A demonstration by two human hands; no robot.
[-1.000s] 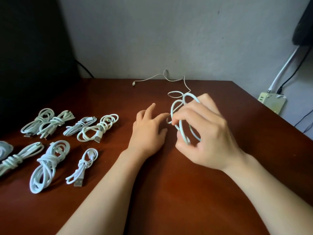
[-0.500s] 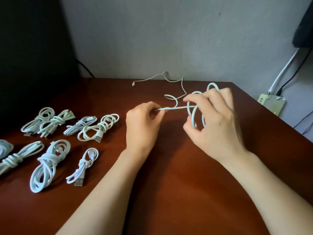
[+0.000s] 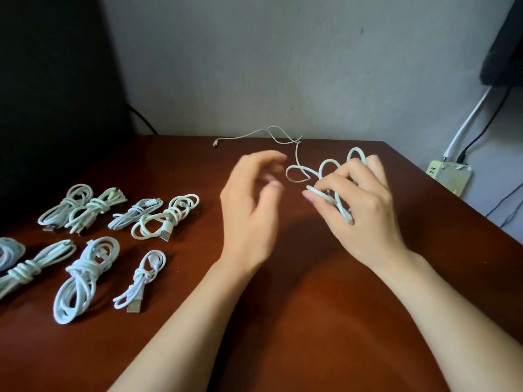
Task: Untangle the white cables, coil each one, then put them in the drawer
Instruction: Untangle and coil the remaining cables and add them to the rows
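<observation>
Right now the right hand (image 3: 365,216) is holding a thin white cable (image 3: 343,212) just above the dark brown wooden worktop (image 3: 283,321), out toward 1 o'clock. Its fingers (image 3: 334,179) are curling round a few loops of the cable and pinching them together. Two round loops are sticking up past the fingertips. One more loop is hanging out at 9 o'clock from that hand. The rest of the cable is running away toward 12 o'clock and wiggling along the far edge of the worktop. Its small plug end (image 3: 215,143) is lying there, close to the grey wall (image 3: 254,66).

The left hand (image 3: 249,216) is floating just beside the loops, at 9 o'clock from the right hand. Its fingers are bending loosely and spreading a little, and they are not touching the cable. This hand is looking blurry.

Many coiled white cable bundles (image 3: 85,278) are lying in two rows at 9 o'clock on the worktop, well apart from both hands. The picture's edge is cutting off the ones farthest out. A pale yellow-green power strip (image 3: 450,176) is sitting at 2 o'clock, past the worktop's edge. A white wire (image 3: 467,123) and a black wire (image 3: 481,131) are going up the wall from it.
</observation>
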